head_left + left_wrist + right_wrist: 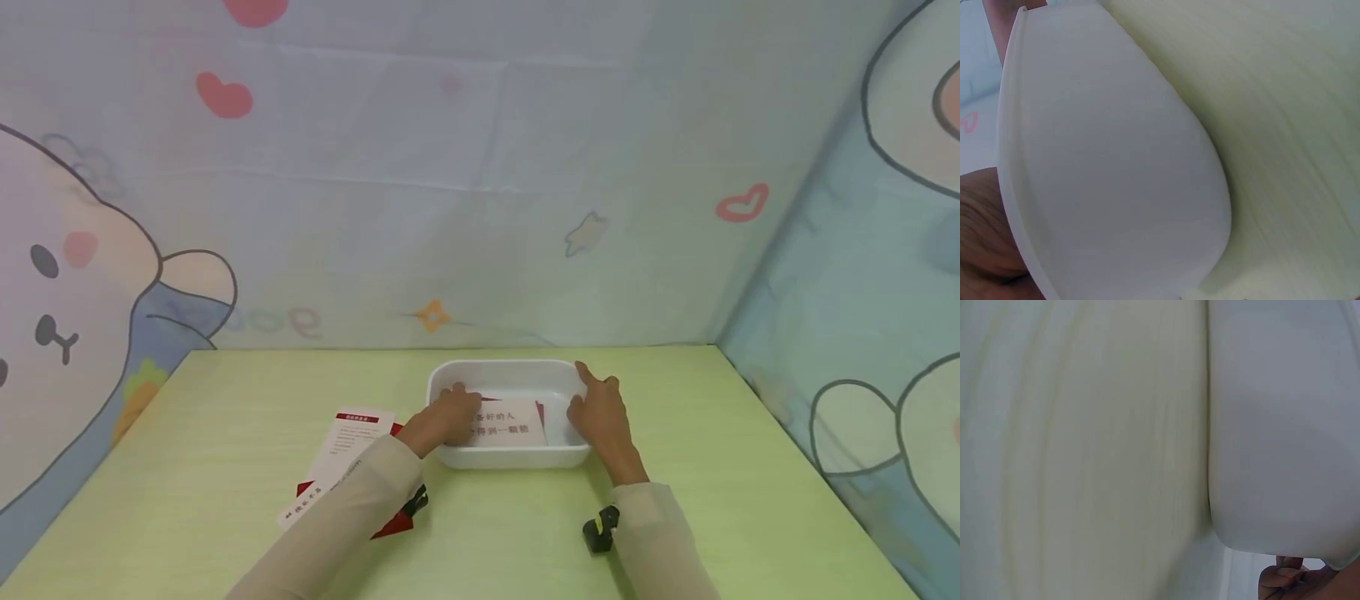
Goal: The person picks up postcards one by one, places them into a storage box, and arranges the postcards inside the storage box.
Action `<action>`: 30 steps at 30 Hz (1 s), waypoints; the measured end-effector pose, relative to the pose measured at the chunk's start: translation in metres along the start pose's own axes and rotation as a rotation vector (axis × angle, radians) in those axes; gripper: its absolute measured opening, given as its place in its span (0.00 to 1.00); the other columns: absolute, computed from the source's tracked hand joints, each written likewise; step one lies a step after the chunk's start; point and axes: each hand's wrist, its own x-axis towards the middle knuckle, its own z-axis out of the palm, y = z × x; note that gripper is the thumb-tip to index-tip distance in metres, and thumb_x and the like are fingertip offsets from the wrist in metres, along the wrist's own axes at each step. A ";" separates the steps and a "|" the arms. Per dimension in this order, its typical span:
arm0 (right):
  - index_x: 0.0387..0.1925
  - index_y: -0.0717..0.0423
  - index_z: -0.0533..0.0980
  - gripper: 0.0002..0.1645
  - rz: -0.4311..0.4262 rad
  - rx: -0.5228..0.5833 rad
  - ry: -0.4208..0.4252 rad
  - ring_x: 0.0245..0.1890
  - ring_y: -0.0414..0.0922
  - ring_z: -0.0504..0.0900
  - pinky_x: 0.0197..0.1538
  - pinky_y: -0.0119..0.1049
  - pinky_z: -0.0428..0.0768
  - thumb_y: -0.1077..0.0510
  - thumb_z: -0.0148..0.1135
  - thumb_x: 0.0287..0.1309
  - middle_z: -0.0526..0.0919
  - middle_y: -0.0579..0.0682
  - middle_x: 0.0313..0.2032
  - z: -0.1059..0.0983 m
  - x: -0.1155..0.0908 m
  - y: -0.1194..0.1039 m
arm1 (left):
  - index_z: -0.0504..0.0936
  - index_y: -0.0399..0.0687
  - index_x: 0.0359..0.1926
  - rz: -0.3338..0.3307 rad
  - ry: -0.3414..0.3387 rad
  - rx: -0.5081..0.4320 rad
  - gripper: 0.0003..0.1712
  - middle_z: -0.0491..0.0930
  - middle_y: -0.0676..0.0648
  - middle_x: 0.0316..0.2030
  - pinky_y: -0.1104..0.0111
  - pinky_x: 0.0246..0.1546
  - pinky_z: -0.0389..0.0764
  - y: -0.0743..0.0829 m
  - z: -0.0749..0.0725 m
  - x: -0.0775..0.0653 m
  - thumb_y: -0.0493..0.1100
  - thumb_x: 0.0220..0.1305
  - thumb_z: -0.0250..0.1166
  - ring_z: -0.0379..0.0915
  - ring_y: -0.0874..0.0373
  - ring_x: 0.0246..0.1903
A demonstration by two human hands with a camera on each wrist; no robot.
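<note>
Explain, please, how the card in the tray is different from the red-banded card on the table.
Place: the tray card lies inside the tray; the banded card is on the table.
Print: the tray card shows two lines of large characters; the banded card has many small lines.
Pose: in the head view, the tray card sits nearly level, the banded card slanted.
Both are white with printing.

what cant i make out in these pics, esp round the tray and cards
Head: left end of the lettered card, covered by the left hand, which also hides whether its grip pinches it.
Head: fine print on the white leaflet, too small to read.
Head: part of the red piece, behind the left sleeve.
Both wrist views: inside of the white tray, hidden by its outer wall.
</note>
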 end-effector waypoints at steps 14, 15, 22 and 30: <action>0.74 0.61 0.58 0.37 0.013 0.031 -0.045 0.30 0.55 0.73 0.35 0.51 0.79 0.60 0.49 0.64 0.66 0.80 0.53 -0.011 -0.004 0.010 | 0.69 0.42 0.67 0.128 0.104 -0.036 0.29 0.72 0.37 0.58 0.57 0.59 0.67 0.000 0.002 0.002 0.33 0.64 0.61 0.67 0.44 0.53; 0.74 0.61 0.58 0.37 0.013 0.028 -0.052 0.30 0.54 0.72 0.35 0.50 0.79 0.60 0.49 0.64 0.66 0.80 0.52 -0.012 -0.004 0.010 | 0.68 0.43 0.68 0.124 0.108 -0.046 0.31 0.70 0.37 0.60 0.55 0.61 0.68 0.000 0.001 0.001 0.34 0.65 0.62 0.66 0.43 0.56; 0.74 0.60 0.57 0.37 0.021 0.003 -0.061 0.30 0.55 0.71 0.33 0.50 0.78 0.56 0.49 0.65 0.65 0.80 0.52 -0.017 -0.002 0.008 | 0.69 0.44 0.67 0.173 0.214 -0.089 0.26 0.71 0.36 0.62 0.47 0.62 0.68 -0.007 -0.005 -0.005 0.35 0.69 0.57 0.63 0.37 0.64; 0.73 0.64 0.59 0.37 -0.003 -0.025 -0.019 0.31 0.55 0.71 0.37 0.56 0.78 0.56 0.49 0.65 0.64 0.85 0.52 -0.017 -0.001 0.013 | 0.72 0.46 0.64 0.282 0.296 -0.246 0.20 0.70 0.38 0.63 0.45 0.58 0.65 -0.013 -0.001 -0.010 0.36 0.74 0.51 0.61 0.35 0.65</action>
